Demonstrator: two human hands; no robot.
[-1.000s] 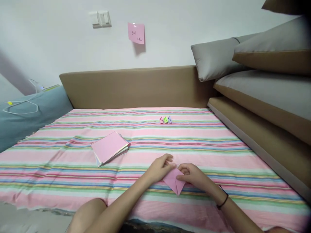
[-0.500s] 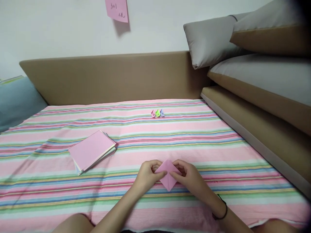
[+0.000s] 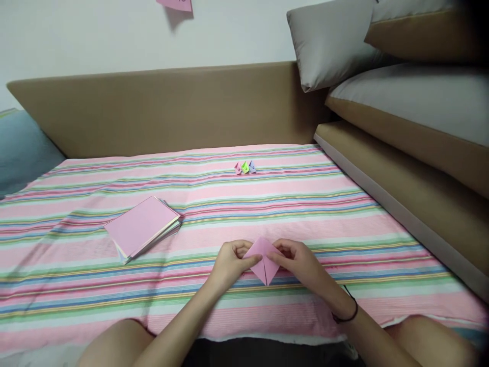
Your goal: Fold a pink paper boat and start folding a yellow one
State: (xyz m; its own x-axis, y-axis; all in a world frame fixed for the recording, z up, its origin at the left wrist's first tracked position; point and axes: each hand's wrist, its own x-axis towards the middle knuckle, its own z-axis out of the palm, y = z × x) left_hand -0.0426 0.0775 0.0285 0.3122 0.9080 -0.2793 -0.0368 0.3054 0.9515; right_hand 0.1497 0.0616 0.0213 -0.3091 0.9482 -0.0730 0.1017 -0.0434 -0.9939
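Observation:
A folded pink paper [image 3: 263,262], diamond-shaped with a crease down its lower half, is held just above the striped cloth [image 3: 305,214]. My left hand [image 3: 229,262] pinches its left edge with thumb and fingers closed. My right hand [image 3: 298,260] pinches its right edge the same way; a dark band circles that wrist. Both hands meet at the paper near the front middle of the cloth.
A stack of square paper sheets [image 3: 143,229], pink on top, lies to the left. Three small folded paper pieces [image 3: 245,167] sit in a row farther back. A brown padded backboard [image 3: 168,109] runs behind, stacked cushions [image 3: 401,102] rise at the right, a blue pillow [image 3: 23,150] lies at the left.
The paper has been turned from a downward-pointing flat shape to a diamond held between both hands. The view has tilted down and shifted right, so the wall note has slid nearly out of frame.

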